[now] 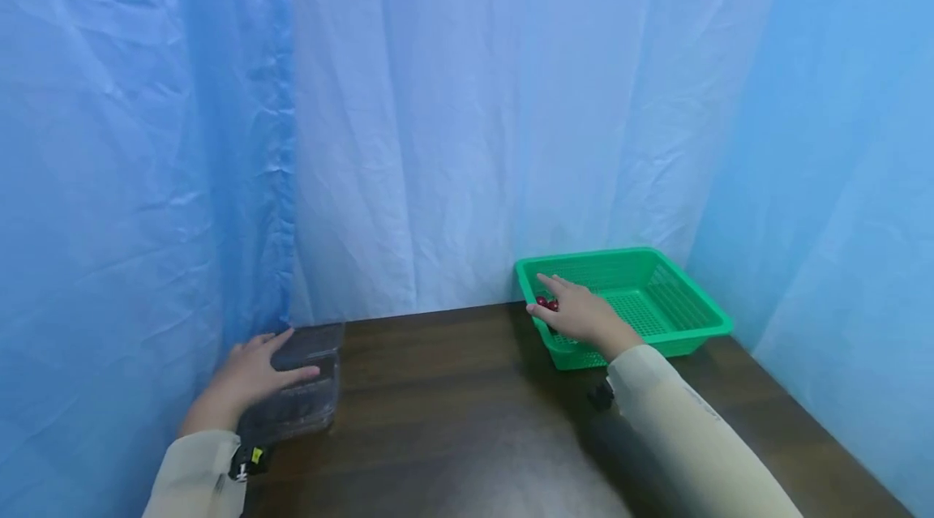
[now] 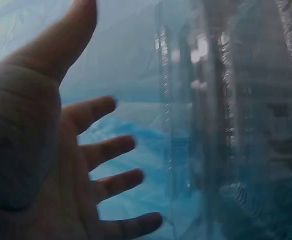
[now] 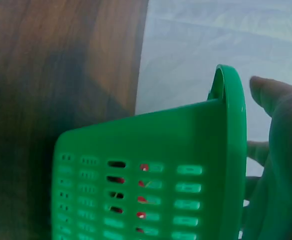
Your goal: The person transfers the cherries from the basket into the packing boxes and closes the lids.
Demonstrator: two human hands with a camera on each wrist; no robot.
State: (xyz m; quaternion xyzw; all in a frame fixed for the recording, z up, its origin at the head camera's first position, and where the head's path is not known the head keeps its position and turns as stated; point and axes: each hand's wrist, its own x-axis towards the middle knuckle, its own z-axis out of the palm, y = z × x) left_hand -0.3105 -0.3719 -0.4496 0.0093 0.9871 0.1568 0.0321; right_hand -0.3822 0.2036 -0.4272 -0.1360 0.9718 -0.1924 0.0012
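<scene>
At the left my left hand (image 1: pixel 248 376) hovers with spread fingers over a clear plastic box (image 1: pixel 321 404), which lies at the table's left side. In the left wrist view the thumb and fingers stand apart, and the box's clear ridged wall (image 2: pixel 225 100) is beside them. My right hand (image 1: pixel 580 314) reaches over the left end of a green plastic basket (image 1: pixel 689 335), fingers extended. Dark red cherries (image 1: pixel 541 302) show between its thumb and fingers, inside the basket. Through the slots of the basket wall (image 3: pixel 195 135), bits of red and thin stems appear in the right wrist view.
The dark wooden table (image 1: pixel 438 404) spans the space between box and basket. Pale blue curtains (image 1: pixel 467 121) hang close behind the table and along both sides. The basket stands at the back right, near the curtain.
</scene>
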